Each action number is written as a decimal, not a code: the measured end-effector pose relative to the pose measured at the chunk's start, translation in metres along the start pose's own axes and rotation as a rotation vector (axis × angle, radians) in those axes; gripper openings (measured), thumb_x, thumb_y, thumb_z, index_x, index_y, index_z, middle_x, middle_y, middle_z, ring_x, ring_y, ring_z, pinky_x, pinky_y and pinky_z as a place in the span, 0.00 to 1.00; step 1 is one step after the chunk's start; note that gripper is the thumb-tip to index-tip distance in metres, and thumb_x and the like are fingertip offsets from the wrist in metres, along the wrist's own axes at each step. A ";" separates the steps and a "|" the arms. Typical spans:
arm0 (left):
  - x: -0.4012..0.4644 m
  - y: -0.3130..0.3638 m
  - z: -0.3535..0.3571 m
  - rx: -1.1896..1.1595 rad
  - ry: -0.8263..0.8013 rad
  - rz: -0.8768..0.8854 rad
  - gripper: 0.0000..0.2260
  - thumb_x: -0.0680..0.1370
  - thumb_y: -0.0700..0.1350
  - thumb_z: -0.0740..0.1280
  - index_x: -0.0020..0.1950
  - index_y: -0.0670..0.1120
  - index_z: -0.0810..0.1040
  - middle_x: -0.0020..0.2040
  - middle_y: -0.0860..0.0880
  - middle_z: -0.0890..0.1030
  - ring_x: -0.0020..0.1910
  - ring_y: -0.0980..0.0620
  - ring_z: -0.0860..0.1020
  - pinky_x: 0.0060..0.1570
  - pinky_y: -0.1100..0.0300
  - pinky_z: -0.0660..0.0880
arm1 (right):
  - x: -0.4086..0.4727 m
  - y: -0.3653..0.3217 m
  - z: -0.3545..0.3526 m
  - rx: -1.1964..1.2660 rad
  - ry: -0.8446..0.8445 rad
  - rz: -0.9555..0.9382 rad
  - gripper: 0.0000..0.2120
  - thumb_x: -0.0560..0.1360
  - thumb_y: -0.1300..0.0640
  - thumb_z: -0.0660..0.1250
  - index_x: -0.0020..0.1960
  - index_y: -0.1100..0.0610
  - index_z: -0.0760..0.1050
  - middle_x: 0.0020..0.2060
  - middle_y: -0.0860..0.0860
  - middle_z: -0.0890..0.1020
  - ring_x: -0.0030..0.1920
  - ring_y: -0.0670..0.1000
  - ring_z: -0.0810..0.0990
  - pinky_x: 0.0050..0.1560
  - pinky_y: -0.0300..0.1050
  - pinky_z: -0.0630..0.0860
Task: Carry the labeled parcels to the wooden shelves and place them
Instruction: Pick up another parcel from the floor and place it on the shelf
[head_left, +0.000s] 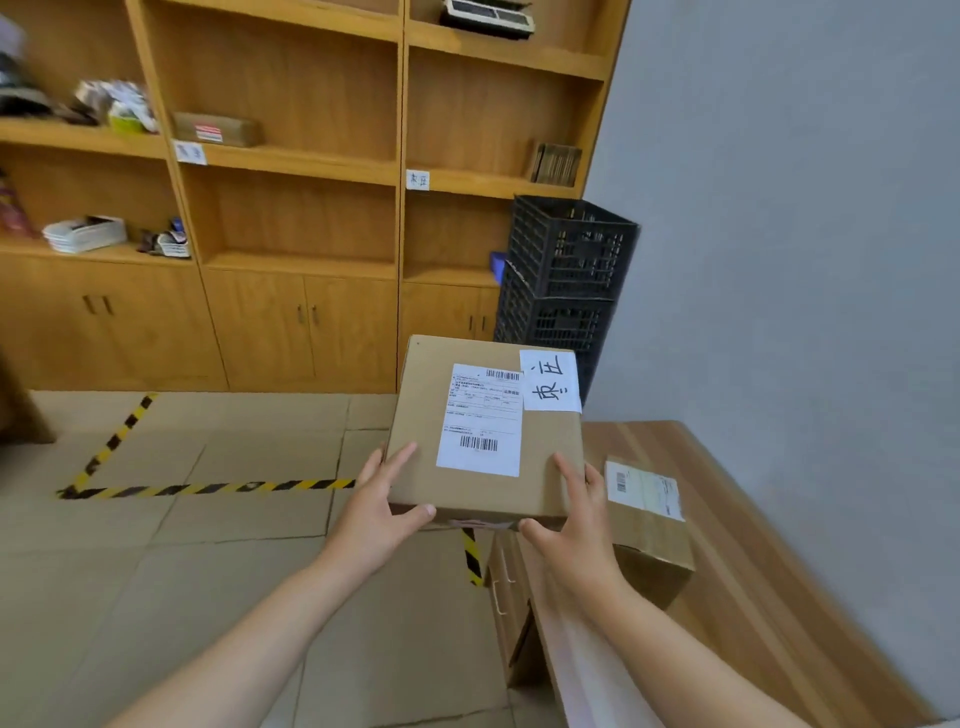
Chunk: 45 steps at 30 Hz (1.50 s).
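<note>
A person holds a brown cardboard parcel in the air with both hands, in front of the wooden shelves and above the tiled floor. The left hand is clamped on its near left corner, fingers on top and thumb along the near edge; the right hand grips the near right corner the same way. On top of the parcel sit a printed shipping label and, at its far right, a white handwritten slip. A second labeled parcel rests on the wooden desk just right of the right hand. Far right, stacked black crates stand beside the shelves, and yellow-black tape marks the floor at left
</note>
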<state>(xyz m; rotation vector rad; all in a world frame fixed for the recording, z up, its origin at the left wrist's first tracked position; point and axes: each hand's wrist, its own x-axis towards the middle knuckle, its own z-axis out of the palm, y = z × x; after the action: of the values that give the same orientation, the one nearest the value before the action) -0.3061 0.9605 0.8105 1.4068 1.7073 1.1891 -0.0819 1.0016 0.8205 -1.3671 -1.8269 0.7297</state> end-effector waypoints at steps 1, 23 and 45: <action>0.007 0.000 -0.001 0.006 0.021 -0.011 0.32 0.72 0.44 0.71 0.71 0.62 0.60 0.78 0.49 0.49 0.72 0.46 0.61 0.64 0.58 0.62 | 0.013 0.001 0.002 0.002 -0.021 -0.010 0.38 0.69 0.59 0.72 0.71 0.42 0.57 0.71 0.46 0.56 0.65 0.41 0.56 0.64 0.39 0.60; 0.302 -0.072 -0.151 0.161 0.177 0.051 0.30 0.72 0.50 0.70 0.71 0.61 0.61 0.77 0.58 0.49 0.59 0.60 0.72 0.51 0.64 0.71 | 0.313 -0.063 0.189 0.064 -0.069 -0.058 0.38 0.68 0.58 0.73 0.71 0.44 0.57 0.68 0.42 0.56 0.67 0.44 0.60 0.65 0.39 0.62; 0.645 -0.106 -0.147 0.159 0.209 0.101 0.30 0.72 0.45 0.71 0.70 0.56 0.65 0.77 0.52 0.53 0.72 0.54 0.58 0.66 0.56 0.68 | 0.647 -0.012 0.263 0.033 -0.075 -0.076 0.39 0.69 0.56 0.72 0.73 0.44 0.55 0.74 0.45 0.48 0.74 0.49 0.54 0.73 0.51 0.60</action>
<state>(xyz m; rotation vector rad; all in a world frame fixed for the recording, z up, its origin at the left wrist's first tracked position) -0.6339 1.5442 0.8240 1.5233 1.9302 1.3197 -0.4136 1.6160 0.8185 -1.2572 -1.9058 0.7766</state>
